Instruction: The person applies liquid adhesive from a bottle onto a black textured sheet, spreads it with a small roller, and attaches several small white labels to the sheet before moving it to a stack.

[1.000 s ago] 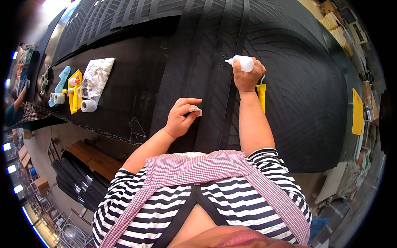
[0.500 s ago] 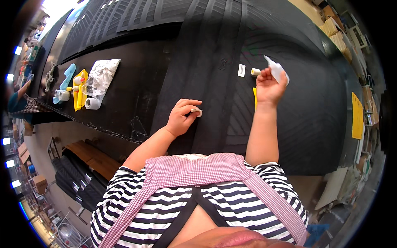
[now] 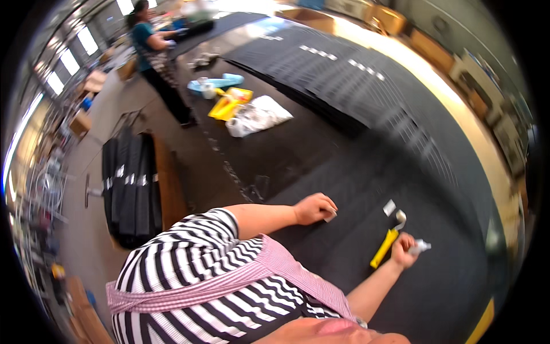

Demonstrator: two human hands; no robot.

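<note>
My left hand [image 3: 314,208] is over the black sheet [image 3: 349,246], its fingers pinched on a small pale flat piece [image 3: 330,217]. My right hand [image 3: 404,251] is closed round a white object with a narrow tip [image 3: 421,247]; blur hides its exact kind. Just left of that hand lies a small roller with a yellow handle [image 3: 384,249] and a pale roller head. A small white label [image 3: 389,207] is on the sheet beyond the roller head.
Farther along the table are a clear plastic bag of white pieces [image 3: 269,113], a yellow tray [image 3: 230,103] and a light blue object [image 3: 217,83]. Stacked black sheets [image 3: 338,71] lie at the back. Black bundles [image 3: 130,183] stand left; a co-worker [image 3: 152,46] is far left.
My view has swung to the left, bringing the co-worker and the bundles more fully into sight. Both hands still hold their things; the right hand has lowered beside the roller.
</note>
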